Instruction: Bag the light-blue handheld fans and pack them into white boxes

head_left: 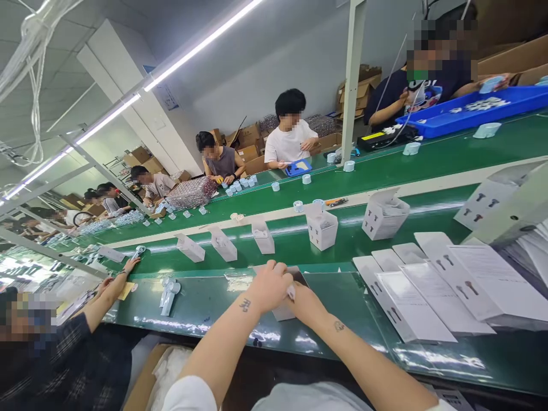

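Close in front of me, a small white box [283, 313] stands on the green table near its front edge, partly hidden under my hands. My left hand [270, 285] reaches over its top with bent fingers. Against the right side of the box my right hand [303, 301] is closed, its fingers partly covered. A small white piece shows where the hands meet; I cannot tell what it is. Left of my hands lie light blue handheld fans [170, 294], apart from them. To the right, flattened white cartons [396, 305] with printed sheets overlap.
Open white boxes [323, 228] with wrapped contents stand in a row on the green belt [291, 228]. Light blue parts [275, 186] lie on the far belt, near a blue tray [471, 111]. A co-worker's arm [107, 297] reaches in at left; a post [353, 80] rises beyond.
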`<state>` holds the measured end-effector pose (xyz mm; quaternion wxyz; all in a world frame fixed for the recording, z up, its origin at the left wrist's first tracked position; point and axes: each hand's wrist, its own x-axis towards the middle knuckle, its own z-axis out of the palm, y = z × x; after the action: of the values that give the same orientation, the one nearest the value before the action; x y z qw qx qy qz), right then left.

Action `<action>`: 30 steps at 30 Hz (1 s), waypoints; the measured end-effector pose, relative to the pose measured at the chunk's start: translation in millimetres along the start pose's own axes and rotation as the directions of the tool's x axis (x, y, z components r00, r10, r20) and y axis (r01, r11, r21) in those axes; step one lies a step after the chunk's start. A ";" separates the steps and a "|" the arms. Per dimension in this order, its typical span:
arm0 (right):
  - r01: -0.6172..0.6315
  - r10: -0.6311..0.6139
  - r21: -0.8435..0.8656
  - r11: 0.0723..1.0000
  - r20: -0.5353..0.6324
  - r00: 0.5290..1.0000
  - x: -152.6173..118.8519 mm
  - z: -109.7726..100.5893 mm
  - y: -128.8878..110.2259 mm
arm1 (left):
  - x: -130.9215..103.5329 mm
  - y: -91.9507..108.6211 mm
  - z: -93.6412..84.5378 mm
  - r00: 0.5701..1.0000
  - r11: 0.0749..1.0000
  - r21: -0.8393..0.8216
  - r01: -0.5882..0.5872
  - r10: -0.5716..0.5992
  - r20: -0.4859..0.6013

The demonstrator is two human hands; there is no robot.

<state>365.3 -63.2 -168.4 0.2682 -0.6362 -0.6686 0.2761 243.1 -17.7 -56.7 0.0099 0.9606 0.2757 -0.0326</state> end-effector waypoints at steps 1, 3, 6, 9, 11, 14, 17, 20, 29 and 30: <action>-0.003 0.003 0.003 1.000 -0.002 1.000 0.4 -1.2 1.1 | 0.8 -2.1 0.9 0.999 1.000 -0.007 -0.019 0.019 -0.032; -0.013 0.013 0.000 1.000 -0.009 1.000 1.4 -4.3 2.9 | 0.3 -9.2 -0.6 0.993 0.999 -0.050 -0.017 0.011 -0.121; 0.003 -0.003 -0.007 1.000 0.006 1.000 1.7 -7.3 2.9 | -4.6 -18.5 -1.5 0.984 0.994 -0.103 -0.038 0.020 -0.174; 0.039 -0.039 -0.009 0.999 0.036 0.999 -0.6 -6.7 0.7 | -15.1 -19.1 5.7 0.996 0.995 -0.077 -0.063 0.058 -0.064; 0.027 -0.026 -0.011 1.000 0.033 0.999 -3.0 -6.0 0.4 | -27.0 -15.4 12.7 0.998 0.998 -0.028 -0.060 0.060 -0.001; -0.014 0.014 -0.003 1.000 0.024 1.000 -5.9 -7.5 3.4 | -49.4 -7.0 26.0 0.999 0.999 0.048 -0.008 0.011 -0.048; -0.030 0.029 0.018 0.999 0.049 0.998 -5.6 -11.2 6.9 | -64.0 3.4 49.0 0.973 0.985 0.049 0.163 -0.152 -0.174; -0.033 0.031 0.019 0.999 0.082 0.996 -2.1 -15.1 6.7 | -59.8 15.6 82.7 0.941 0.950 0.035 0.310 -0.301 -0.156; -0.030 0.081 -0.236 0.971 0.209 0.975 8.0 -27.2 32.1 | -65.4 -4.8 120.8 0.873 0.889 -0.047 0.455 -0.456 -0.175; -0.033 0.090 -0.266 0.963 0.204 0.975 9.8 -25.1 40.2 | -78.7 -18.0 117.5 0.847 0.872 -0.060 0.486 -0.487 -0.211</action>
<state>410.9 -51.2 -179.2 0.0995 -0.6532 -0.7038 0.2608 160.3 -48.4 -168.6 -0.0270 0.8570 0.5094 0.0729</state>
